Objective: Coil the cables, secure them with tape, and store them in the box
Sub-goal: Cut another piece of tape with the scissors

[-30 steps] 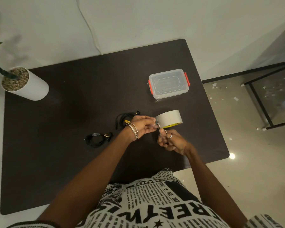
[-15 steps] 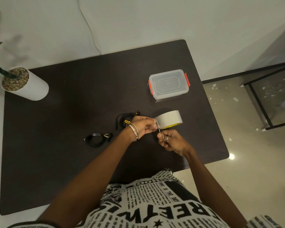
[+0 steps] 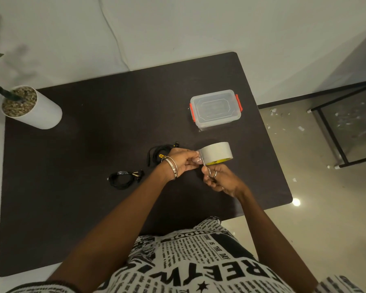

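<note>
A grey roll of tape (image 3: 217, 152) with a yellow core hangs just above the dark table (image 3: 93, 144). My left hand (image 3: 184, 161) pinches the roll's loose end at its left side. My right hand (image 3: 219, 179) grips small metal scissors (image 3: 207, 170), whose blades reach up to the tape strip between my hands. One coiled black cable (image 3: 122, 179) lies left of my left wrist. A second coiled black cable (image 3: 159, 154) with a yellow tag lies behind my left hand, partly hidden. The clear box (image 3: 216, 108) with orange latches stands shut further back.
A white plant pot (image 3: 30, 108) filled with pebbles stands on the table's far left corner. A black metal frame (image 3: 334, 132) stands on the floor to the right. The wall runs along the table's far edge.
My right hand has shifted slightly with the scissors at the tape strip. The roll and my left hand stay in about the same place.
</note>
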